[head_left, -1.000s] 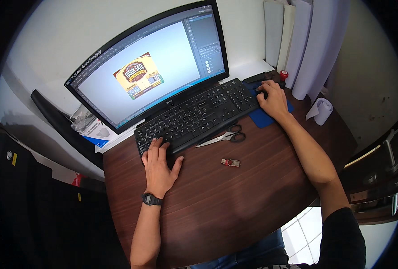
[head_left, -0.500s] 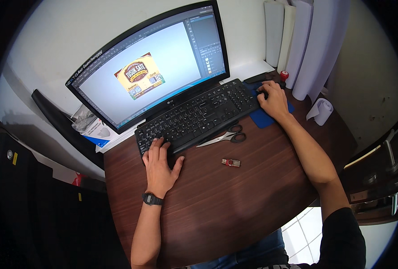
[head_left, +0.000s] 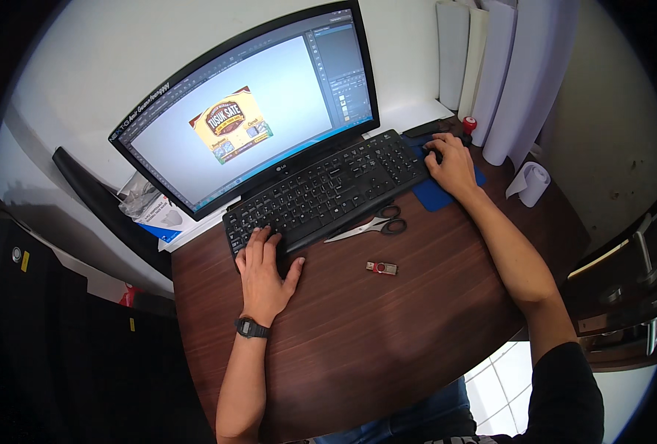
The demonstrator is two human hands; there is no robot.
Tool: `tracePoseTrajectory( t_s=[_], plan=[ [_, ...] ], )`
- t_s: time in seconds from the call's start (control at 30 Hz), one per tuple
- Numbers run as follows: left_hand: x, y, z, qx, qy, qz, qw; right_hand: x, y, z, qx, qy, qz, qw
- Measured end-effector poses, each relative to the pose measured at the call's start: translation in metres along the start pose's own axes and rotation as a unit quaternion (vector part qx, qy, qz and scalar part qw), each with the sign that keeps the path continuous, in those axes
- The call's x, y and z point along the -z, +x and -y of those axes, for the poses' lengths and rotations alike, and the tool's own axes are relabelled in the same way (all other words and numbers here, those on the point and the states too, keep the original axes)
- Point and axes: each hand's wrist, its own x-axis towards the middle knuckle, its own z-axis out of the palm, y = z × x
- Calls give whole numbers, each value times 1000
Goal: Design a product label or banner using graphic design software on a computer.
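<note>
1. Left hand (head_left: pixel 263 277): fingers spread on the left end of the keyboard (head_left: pixel 336 191), below the monitor (head_left: pixel 299 96).
2. Right hand (head_left: pixel 453 166): curled on the mouse (head_left: pixel 436 156), beside the right end.
3. Likely step: computer input; any next press would call for light fingers.

Facing you, behind the desk (head_left: pixel 328 348), is a plain white wall (head_left: pixel 406 74), with a soft shadow across its lower left. On your right, another wall (head_left: pixel 617 126) looks duller and greyer. Tall paper rolls (head_left: pixel 497 78) stand upright near the corner. Your desk is dark brown with a streaked wood grain and a curved front edge; broad, faint shadows lie on its top. To your left are large black shapes (head_left: pixel 47 311), too dark to identify. At your right sits dark furniture (head_left: pixel 595 307) with shiny metal parts, and below shows pale tiled floor (head_left: pixel 510 374), brightly lit.
</note>
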Motion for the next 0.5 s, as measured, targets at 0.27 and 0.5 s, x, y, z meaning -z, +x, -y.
tracePoseTrajectory(
  t_s=[0.27,0.5],
  plan=[
    [1,0,0,2,2,2,1000,0,0,1,1,2,-1,1000],
    [3,-1,1,-2,0,-3,1000,2,1,6,-6,-10,3,1000]
  ],
)
